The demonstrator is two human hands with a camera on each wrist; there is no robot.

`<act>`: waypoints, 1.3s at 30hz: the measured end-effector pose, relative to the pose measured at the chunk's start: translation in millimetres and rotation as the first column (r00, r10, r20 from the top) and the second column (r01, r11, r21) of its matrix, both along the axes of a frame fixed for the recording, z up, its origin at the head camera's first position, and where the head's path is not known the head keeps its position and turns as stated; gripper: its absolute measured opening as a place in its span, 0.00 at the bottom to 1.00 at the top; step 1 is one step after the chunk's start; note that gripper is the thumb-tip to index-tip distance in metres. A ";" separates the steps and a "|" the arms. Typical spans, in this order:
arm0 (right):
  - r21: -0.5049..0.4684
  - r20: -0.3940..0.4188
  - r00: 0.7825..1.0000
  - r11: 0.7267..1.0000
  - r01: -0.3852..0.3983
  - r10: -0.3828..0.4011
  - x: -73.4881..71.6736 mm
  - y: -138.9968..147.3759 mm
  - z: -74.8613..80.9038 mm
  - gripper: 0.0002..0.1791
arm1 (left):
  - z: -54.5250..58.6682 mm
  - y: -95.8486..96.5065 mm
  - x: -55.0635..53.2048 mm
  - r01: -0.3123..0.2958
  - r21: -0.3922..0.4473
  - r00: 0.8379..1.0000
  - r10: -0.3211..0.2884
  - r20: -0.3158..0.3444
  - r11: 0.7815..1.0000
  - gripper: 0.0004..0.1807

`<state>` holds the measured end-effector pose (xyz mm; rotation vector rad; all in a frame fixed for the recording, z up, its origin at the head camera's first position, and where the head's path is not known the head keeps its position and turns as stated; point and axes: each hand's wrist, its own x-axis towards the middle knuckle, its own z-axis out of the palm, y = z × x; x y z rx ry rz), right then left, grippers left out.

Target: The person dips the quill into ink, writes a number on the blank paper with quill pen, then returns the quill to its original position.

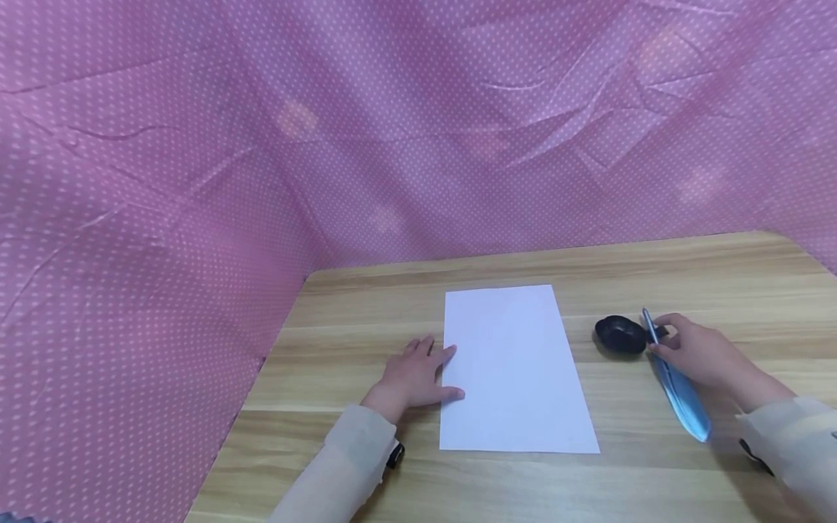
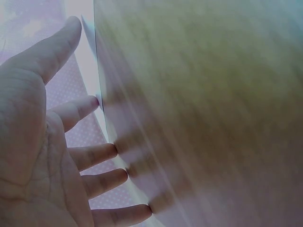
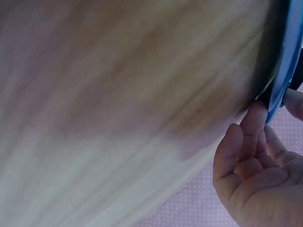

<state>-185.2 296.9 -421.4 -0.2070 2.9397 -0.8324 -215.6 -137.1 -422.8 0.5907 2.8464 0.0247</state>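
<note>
A white sheet of paper (image 1: 513, 370) lies flat on the wooden table. My left hand (image 1: 415, 374) rests at its left edge, fingers spread, with the thumb and a fingertip over the paper. In the left wrist view the spread fingers (image 2: 106, 182) meet the table surface. My right hand (image 1: 702, 352) pinches a long, thin blue object (image 1: 683, 407) near its far end, thumb on one side and a finger on the other. The right wrist view shows only part of its curved blue edge (image 3: 284, 52); its kind is unclear. Just left of it lies a rounded black object (image 1: 620, 335).
The wooden table (image 1: 340, 312) ends at the back and left against a pink dotted cloth (image 1: 405, 145). A small dark tab (image 1: 660, 332) shows between the rounded black object and my right fingers.
</note>
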 end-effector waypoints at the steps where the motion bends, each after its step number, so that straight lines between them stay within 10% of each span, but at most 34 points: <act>1: -0.006 0.004 1.000 1.000 0.001 -0.001 -0.3 0.2 -0.3 0.28 | 0.0 0.0 -0.1 0.000 0.000 1.000 0.000 0.002 1.000 0.46; 30: -0.150 0.099 0.993 0.986 0.070 -0.056 -1.9 10.7 6.6 0.34 | 3.0 0.8 2.3 -0.002 0.001 1.000 0.002 0.015 1.000 0.45; 39: -0.319 0.098 0.994 0.945 0.069 -0.039 -0.3 9.4 16.5 0.35 | 3.2 0.9 3.3 0.001 0.010 1.000 -0.001 0.014 1.000 0.45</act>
